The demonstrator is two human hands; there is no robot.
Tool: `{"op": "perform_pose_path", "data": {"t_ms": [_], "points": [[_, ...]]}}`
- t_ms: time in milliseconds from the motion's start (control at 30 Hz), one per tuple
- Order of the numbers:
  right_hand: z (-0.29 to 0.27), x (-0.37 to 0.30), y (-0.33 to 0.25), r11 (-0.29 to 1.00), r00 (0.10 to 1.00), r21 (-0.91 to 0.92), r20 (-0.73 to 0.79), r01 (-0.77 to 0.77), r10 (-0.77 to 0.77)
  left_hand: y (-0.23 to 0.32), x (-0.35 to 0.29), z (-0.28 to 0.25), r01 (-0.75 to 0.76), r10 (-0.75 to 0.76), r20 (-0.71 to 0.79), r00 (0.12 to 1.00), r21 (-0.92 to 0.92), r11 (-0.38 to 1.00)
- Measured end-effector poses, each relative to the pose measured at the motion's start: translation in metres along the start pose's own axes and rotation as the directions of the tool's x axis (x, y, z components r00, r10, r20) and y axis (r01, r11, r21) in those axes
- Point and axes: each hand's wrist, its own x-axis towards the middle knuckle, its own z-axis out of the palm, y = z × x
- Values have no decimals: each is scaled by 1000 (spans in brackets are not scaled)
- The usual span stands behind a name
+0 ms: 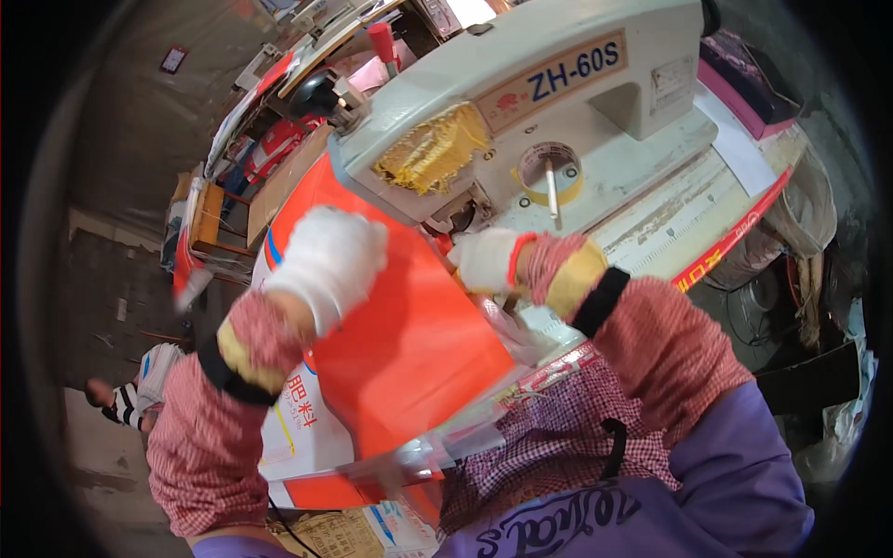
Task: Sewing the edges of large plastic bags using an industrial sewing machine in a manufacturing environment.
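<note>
Your gloved left hand (327, 262) rests flat, fingers loose, on the orange sheet (409, 344) at the sewing machine (558, 102); your right hand (486, 260) pinches the sheet's edge by the needle

sack (409, 344) before sewing machine (521, 102)
</note>
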Motion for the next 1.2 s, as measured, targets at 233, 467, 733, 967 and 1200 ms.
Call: {"op": "perform_pose_path", "data": {"t_ms": [233, 467, 733, 967, 1200], "points": [[10, 19, 27, 981, 986, -105, 38, 164, -160, 140, -10, -52, -398, 400, -17, 916, -147, 906], [29, 19, 25, 967, 974, -172, -98, 187, -205, 139, 1, -59, -596, 802, 435, 409, -538, 596], [19, 14, 8, 982, 995, -164, 25, 98, -95, 105, -86, -122, -333, 276, 838, 470, -121, 935], [44, -10, -23, 981, 878, 56, -439, -187, 192, 153, -130, -104, -466, 464, 683, 564, -201, 862], [66, -75, -114, 988, 988, -14, -35, -152, 152, 183, -91, -57, -690, 798, 478, 366, -436, 578]]}}
